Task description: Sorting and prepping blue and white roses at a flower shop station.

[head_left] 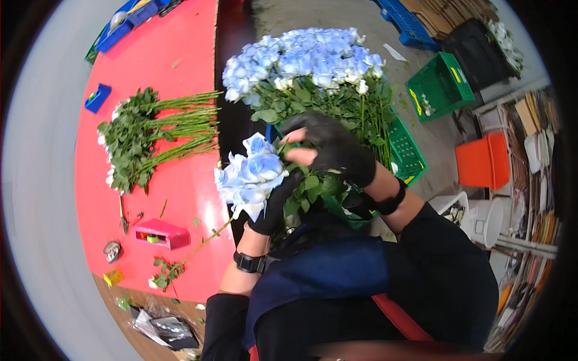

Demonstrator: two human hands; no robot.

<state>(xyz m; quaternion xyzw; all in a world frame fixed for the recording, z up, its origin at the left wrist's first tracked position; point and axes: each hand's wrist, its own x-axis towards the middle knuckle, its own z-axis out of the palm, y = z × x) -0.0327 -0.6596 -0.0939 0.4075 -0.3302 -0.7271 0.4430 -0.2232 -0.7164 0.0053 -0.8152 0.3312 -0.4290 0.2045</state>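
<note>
A small bunch of pale blue and white roses (253,173) rests in my left hand (277,203), which wears a black glove with bare fingertips. Its blooms face left and its leaves (311,185) spread to the right. My right hand (336,146), gloved the same way and blurred, is bent over the leaves just behind the blooms. Thumb and forefinger are apart there; whether they pinch a leaf is unclear. Beyond my hands stands a dense mass of blue roses (311,58) on long leafy stems, beside a green perforated crate (408,151).
On the red tabletop (189,58) lie bundled roses (131,135), a pink tape dispenser (162,233), a small blue dispenser (97,98), a single rose (167,273) and a yellow box (113,277). To the right are a green crate (445,88), an orange bin (483,161) and shelving (528,243).
</note>
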